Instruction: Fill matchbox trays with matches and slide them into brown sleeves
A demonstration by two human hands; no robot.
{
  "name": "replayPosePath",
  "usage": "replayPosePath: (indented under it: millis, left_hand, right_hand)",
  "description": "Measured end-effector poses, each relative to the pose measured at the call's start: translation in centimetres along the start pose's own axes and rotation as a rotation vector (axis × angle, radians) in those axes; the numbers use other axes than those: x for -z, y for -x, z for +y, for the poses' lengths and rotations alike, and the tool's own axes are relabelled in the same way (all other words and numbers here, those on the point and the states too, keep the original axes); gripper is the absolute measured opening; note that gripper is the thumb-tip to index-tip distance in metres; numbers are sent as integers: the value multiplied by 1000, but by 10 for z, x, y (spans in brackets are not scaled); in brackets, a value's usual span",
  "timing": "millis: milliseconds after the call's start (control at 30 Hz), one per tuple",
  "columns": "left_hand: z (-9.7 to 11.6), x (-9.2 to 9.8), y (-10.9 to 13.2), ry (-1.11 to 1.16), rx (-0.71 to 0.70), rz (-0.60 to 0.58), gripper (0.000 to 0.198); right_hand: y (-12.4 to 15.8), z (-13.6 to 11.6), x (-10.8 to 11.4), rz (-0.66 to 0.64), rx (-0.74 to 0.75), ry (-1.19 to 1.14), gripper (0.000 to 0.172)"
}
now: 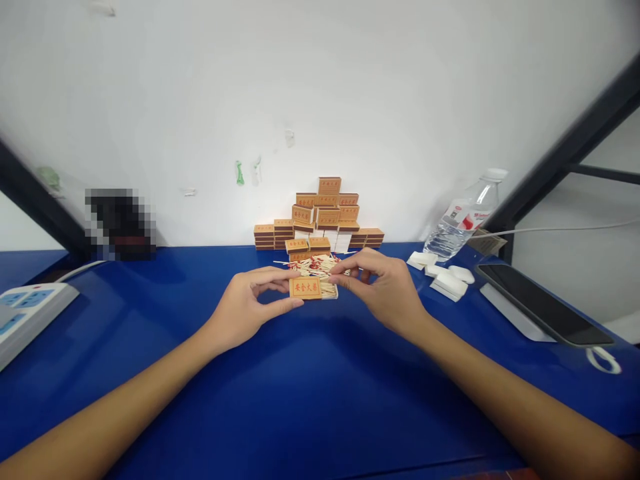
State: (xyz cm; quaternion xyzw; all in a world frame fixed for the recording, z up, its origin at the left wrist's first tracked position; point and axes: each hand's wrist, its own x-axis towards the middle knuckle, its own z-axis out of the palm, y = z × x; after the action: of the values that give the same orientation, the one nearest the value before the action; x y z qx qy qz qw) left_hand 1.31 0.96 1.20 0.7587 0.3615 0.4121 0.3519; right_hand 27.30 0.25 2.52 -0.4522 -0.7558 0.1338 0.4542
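1. Head view: the left hand (245, 303) grips a rectangular cardboard matchbox (305, 288), mid-picture, between thumb and fingers.
2. The right hand (385, 287), at its three o'clock, bends over the partly open end; whether its fingers pinch the wooden matches (327, 289), I cannot tell.
3. Stacked boxes (328, 217) wall off twelve o'clock; the smooth blue table (320, 400) gives room toward six.
4. A clear plastic bottle (463, 217) stands at two o'clock.

A workshop, perhaps, though I see little of it remotely: matchboxes (328, 218) stacked at the back of a blue table (310, 393), loose matches (316, 263), a power strip (45, 300), dark frames (565, 153) on either side.
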Motion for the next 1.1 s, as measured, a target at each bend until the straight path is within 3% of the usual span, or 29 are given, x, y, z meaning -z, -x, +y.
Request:
replayPosePath:
  millis: [100,200,533,600,800,900,1033,1100]
  left_hand:
    - [0,-1,-1,75,48,25,44]
    - [0,-3,-1,151,90,54,47]
    - [0,-3,-2,213,98,77,49]
    - [1,-3,-1,203,90,64,49]
    - [6,-2,-3,221,84,114,47]
    - [5,-4,-2,245,91,168,47]
    - [5,-11,2,209,79,146,46]
    - [6,-10,2,155,61,145,45]
  right_hand:
    - [3,-2,-3,59,-15,10,12]
    - [6,-3,-8,36,11,7,22]
    - [11,-10,-7,-322,104,-104,53]
    - [12,-11,-7,-335,104,-118,54]
    - [7,-12,-8,-176,-117,-268,65]
    - [14,-16,-16,-242,-191,-362,62]
    - [26,-26,-31,-398,-145,-395,56]
    - [26,-33,-31,-375,-138,-347,60]
